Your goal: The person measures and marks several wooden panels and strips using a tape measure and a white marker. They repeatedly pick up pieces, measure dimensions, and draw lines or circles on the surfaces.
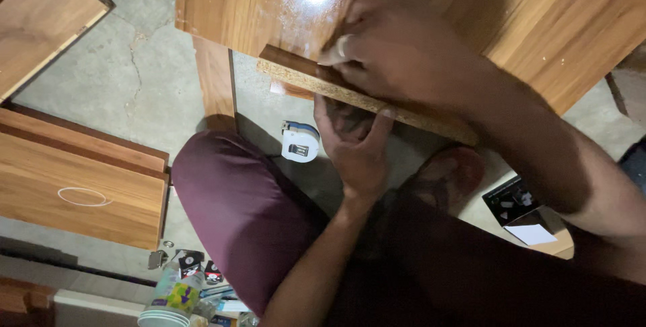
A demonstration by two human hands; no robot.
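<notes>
a narrow chipboard strip (367,101) with a raw, unbanded edge is held against the underside of a glossy wood-laminate panel (256,1). the right hand (397,51) is pressed down on top of the strip where it meets the panel, fingers curled over it, a ring showing on one finger; the grip is blurred, so how firmly it is clamped cannot be told. the left hand (353,149) is cupped from below, thumb and fingers wrapped up around the strip's lower edge. the strip runs diagonally between the two hands, its far end hidden behind the right forearm. likely risks: the strip is supported by hand pressure alone, so a slip on the glossy laminate could let it skew out of line; the crumbly raw edge could chip or leave splinters in the left fingers; the glare spot just above the right hand may hide any gap at the joint. a white tape measure (300,141) lies on the concrete floor (134,78) just left of the left hand, close enough to be knocked by the bent knee (229,192). a drawer-like wood box (81,186) sits well apart, far left of both hands.
</notes>
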